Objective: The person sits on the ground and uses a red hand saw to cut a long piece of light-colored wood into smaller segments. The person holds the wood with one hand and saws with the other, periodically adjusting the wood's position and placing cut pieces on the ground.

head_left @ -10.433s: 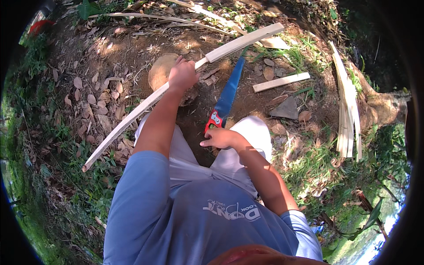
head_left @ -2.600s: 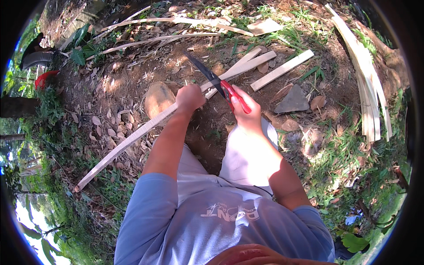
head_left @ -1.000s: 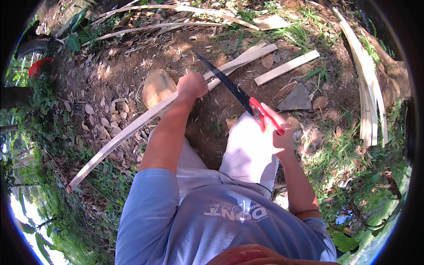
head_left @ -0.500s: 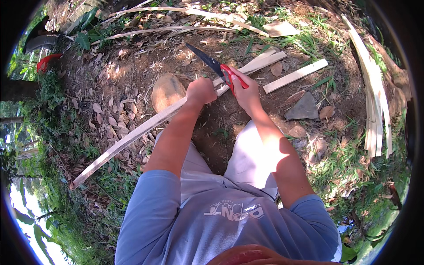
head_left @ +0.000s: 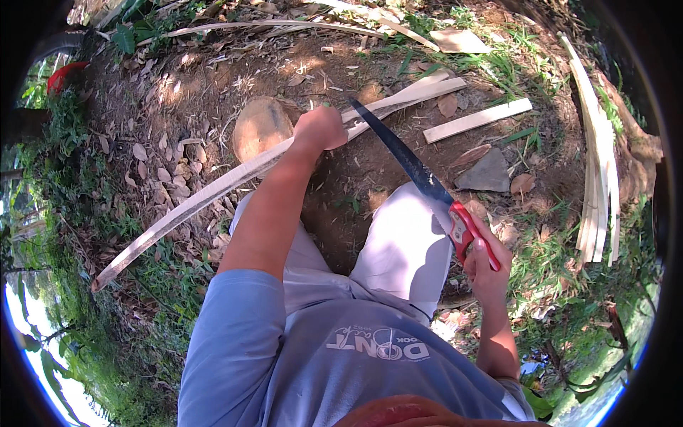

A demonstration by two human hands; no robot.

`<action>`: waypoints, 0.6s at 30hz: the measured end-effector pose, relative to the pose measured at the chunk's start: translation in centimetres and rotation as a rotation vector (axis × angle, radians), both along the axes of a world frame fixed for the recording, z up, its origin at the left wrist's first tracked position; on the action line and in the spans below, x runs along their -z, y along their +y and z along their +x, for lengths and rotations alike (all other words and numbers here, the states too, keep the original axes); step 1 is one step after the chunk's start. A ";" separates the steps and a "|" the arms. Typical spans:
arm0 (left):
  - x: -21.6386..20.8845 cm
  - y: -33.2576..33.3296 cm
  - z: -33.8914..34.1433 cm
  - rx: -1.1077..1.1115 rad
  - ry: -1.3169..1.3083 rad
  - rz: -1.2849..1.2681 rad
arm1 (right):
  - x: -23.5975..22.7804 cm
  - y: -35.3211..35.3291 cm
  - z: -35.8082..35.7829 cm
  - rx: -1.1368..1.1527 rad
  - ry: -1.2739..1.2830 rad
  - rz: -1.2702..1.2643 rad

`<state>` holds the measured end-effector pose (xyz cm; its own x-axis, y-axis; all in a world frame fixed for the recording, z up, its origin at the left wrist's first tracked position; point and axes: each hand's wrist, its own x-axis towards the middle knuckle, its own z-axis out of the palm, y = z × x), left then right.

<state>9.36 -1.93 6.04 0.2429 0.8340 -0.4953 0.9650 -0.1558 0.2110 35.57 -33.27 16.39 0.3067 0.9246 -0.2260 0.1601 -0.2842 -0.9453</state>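
Note:
My left hand (head_left: 321,128) is closed around a long pale wooden strip (head_left: 188,203), which slants from the lower left up to the upper right. Beneath the strip, beside that hand, is a round pale cut block (head_left: 257,128). Over my right thigh, my right hand (head_left: 491,269) grips the red handle of a hand saw (head_left: 407,160). The saw's dark, tapering blade points up and left, its front end lying across the strip just right of my left hand. Whether the teeth touch the wood I cannot tell.
A short pale piece (head_left: 477,120) lies on the soil to the right, near a grey stone (head_left: 485,171). Several long strips (head_left: 597,156) lie in a bundle at the far right. More strips (head_left: 263,25) and a flat offcut (head_left: 460,41) lie farther off among leaves and grass.
My right hand has drawn the saw down and to the right, toward my body, from close beside my left hand. My left hand keeps its grip on the strip.

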 end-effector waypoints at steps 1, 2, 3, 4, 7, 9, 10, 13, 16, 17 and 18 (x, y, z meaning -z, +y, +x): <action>0.2 0.2 -0.1 -0.005 0.004 0.003 | -0.8 -0.2 -0.1 -0.020 -0.048 0.011; 0.8 0.5 -0.3 -0.012 0.009 0.006 | -1.0 -0.2 -0.1 -0.043 -0.096 0.021; 1.3 0.5 -0.6 -0.022 0.015 0.008 | -0.8 0.6 -0.3 -0.048 -0.034 0.023; 1.2 0.9 -0.4 -0.023 0.012 0.028 | -0.4 2.5 -0.5 -0.048 0.027 0.043; 1.4 0.3 -0.6 -0.005 0.000 0.051 | 4.9 9.6 -3.2 -0.066 0.085 0.098; 1.2 0.4 -0.6 0.018 0.001 0.070 | 9.9 15.6 -5.3 -0.074 0.083 0.209; 1.1 0.6 -0.5 0.031 0.007 0.053 | 11.7 18.8 -6.3 -0.072 0.079 0.261; 1.1 0.6 -0.1 0.038 0.018 0.057 | 12.5 24.9 -9.2 -0.080 0.005 0.385; 1.0 1.1 -0.3 0.058 0.044 0.011 | 12.4 24.3 -9.1 -0.085 0.094 0.290; 0.7 1.0 -0.3 0.036 0.031 -0.008 | 12.5 22.9 -8.4 -0.076 0.092 0.285; 0.5 1.0 -0.1 0.039 0.028 -0.036 | 12.5 20.7 -7.2 -0.064 0.089 0.281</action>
